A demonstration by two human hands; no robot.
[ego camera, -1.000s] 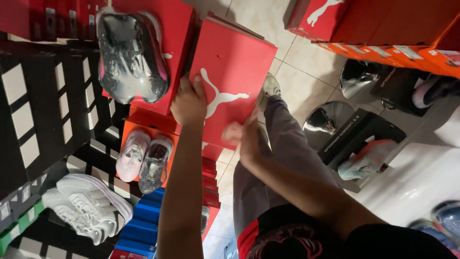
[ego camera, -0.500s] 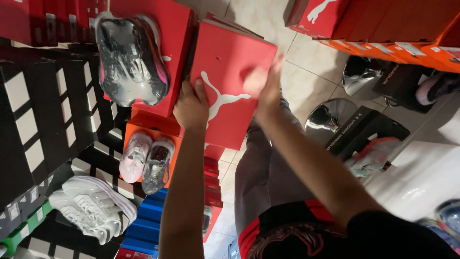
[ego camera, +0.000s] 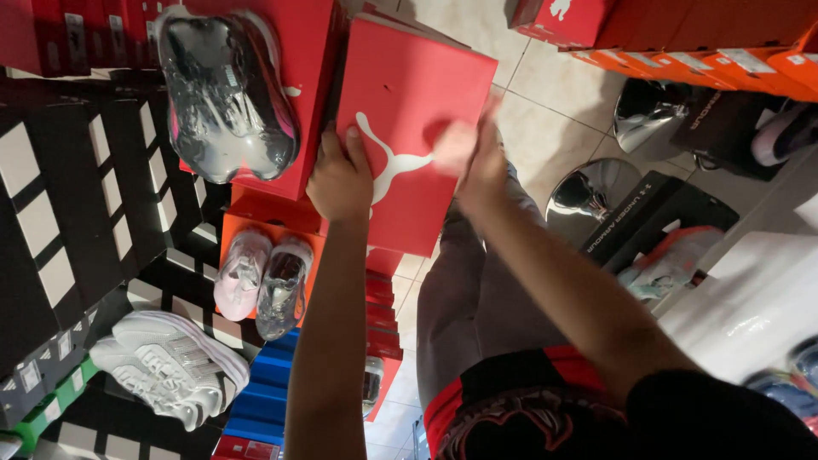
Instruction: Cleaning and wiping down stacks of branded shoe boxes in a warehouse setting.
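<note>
Left hand [ego camera: 341, 177]: head view; fingers curled and clamped on the left edge of the red shoebox [ego camera: 409, 128].
Right hand [ego camera: 467, 158]: blurred, laid on the box's lid; grip cannot be told.
Red shoebox: held up before the stacked boxes, above the tiled floor [ego camera: 545, 119].
Wrapped dark shoes [ego camera: 223, 94]: on a red box, just left.
Pale shoes [ego camera: 262, 277]: on an orange box, below.
White sneakers [ego camera: 170, 366]: lower left.
</note>
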